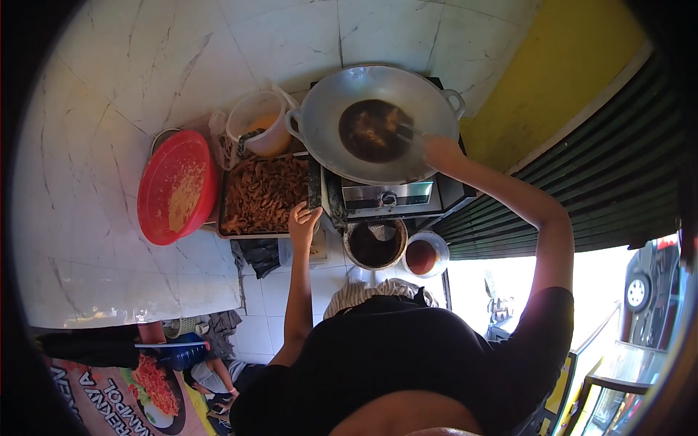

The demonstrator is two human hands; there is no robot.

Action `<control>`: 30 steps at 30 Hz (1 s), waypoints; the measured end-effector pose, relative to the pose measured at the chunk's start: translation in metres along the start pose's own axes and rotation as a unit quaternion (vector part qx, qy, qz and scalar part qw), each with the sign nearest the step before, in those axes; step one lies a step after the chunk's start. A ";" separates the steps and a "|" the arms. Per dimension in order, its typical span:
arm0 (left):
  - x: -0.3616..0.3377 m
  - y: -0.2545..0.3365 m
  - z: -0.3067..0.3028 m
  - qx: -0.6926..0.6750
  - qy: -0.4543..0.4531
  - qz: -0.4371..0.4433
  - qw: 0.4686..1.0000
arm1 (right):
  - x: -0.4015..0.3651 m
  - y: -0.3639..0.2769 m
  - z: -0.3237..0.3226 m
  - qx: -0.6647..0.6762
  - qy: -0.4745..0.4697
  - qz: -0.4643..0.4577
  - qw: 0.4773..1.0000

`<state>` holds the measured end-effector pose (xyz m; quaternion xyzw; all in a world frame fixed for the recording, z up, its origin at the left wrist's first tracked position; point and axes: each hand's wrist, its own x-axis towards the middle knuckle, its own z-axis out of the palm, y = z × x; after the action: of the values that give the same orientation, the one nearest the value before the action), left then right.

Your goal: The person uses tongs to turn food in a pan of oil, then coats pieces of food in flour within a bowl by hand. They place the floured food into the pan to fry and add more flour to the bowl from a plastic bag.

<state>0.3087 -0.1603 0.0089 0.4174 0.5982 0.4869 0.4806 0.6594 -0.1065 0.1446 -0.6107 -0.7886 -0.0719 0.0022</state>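
My right hand [442,154] is closed on metal tongs [413,131], whose tips reach into dark oil [367,142] in a large silver wok [331,102]. Pale, blurred pieces of food [392,120] show in the oil near the tips. The wok sits on a gas stove [389,195]. My left hand [303,220] rests at the dark edge beside the stove, by the near right corner of a tray [254,235]. Its fingers are slightly bent and apart, with nothing seen in them. Brown fried pieces [265,192] fill the tray.
To the left stand a red basin [155,200] with pale crumbly flour and a white bucket [243,109] holding yellowish liquid. Below the stove are a dark-filled pot [350,251] and a white pail [440,251] with reddish liquid. Another person [218,378] is at lower left.
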 end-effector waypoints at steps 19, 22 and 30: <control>0.006 -0.012 -0.003 0.001 -0.005 0.017 1.000 | 0.008 0.061 -0.022 0.238 -0.091 0.153 0.955; 0.006 -0.012 -0.002 -0.008 -0.004 0.015 1.000 | 0.011 0.076 -0.008 0.270 -0.114 0.162 0.942; 0.007 -0.014 -0.002 -0.002 -0.006 0.008 1.000 | 0.007 0.066 -0.033 0.251 -0.105 0.153 0.950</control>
<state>0.3045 -0.1559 -0.0055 0.4243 0.5912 0.4892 0.4808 0.7183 -0.0876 0.1853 -0.7075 -0.6743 0.1944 0.0838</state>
